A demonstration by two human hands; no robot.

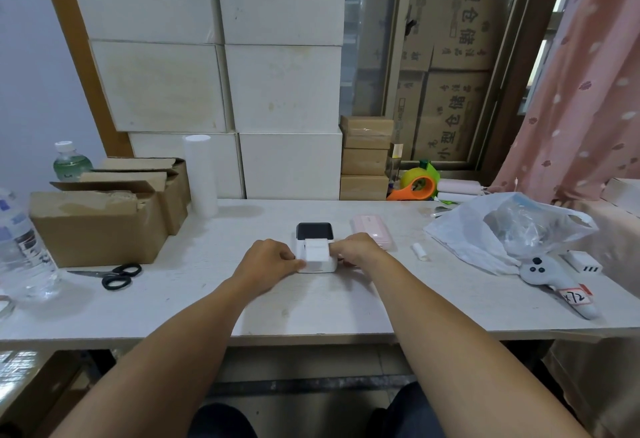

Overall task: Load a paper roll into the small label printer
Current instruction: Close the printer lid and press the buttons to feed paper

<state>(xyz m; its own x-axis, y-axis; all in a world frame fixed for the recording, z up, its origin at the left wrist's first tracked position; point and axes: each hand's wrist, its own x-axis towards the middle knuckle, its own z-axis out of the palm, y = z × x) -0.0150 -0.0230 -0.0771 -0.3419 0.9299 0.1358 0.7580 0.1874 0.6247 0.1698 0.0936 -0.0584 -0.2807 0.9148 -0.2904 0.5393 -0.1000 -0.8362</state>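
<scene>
The small white label printer (317, 252) with its dark lid sat at the middle of the pale tabletop (311, 306), one white paper strip (316, 251) lying over its front. Both hands flanked it: the left hand (268, 263) pressed fingers against the printer's left side, the right hand (358, 250) against its right, each grip closed on the printer body.

Six large white cartons (221, 67) were stacked behind, with three small brown boxes (365, 157) beside them. Printed brown cartons (450, 67) behind the glass showed Chinese characters, mirrored. Two open cardboard boxes (104, 216) stood at the left, near two clear plastic bottles (24, 250). One crumpled white plastic bag (498, 230) lay at the right. One tall white roll (201, 174) stood upright. One grey handheld controller (550, 282) bore a tag reading "72". One orange tape dispenser (415, 186), one pink flat device (374, 230), one pair of black scissors (110, 275) and one small loose white roll (420, 251) lay around. The tabletop before the printer, up to the near edge, lay bare.
</scene>
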